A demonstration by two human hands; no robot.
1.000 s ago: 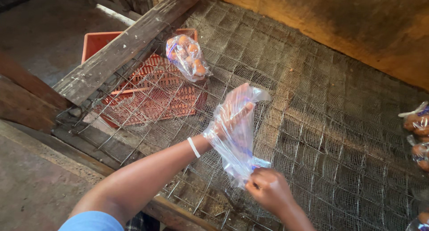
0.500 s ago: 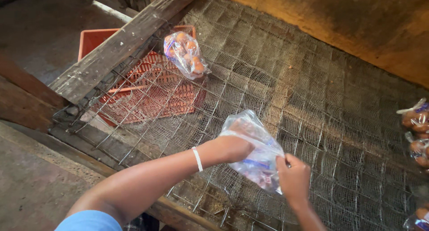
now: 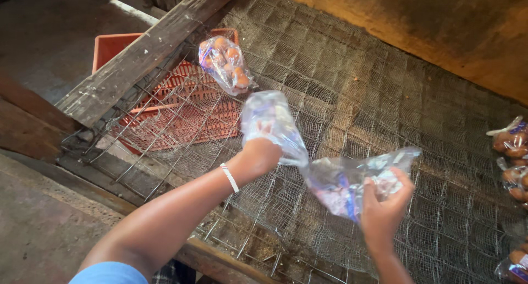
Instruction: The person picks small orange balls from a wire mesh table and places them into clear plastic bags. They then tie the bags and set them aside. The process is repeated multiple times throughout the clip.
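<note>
My left hand is thrust inside one clear plastic bag, fingers hidden; my right hand pinches a second bag, both raised above the wire-mesh surface near its front edge.

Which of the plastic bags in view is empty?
The clear bag stretched between both hands; the bag by the red crate and those at the right edge hold round brown items.
</note>
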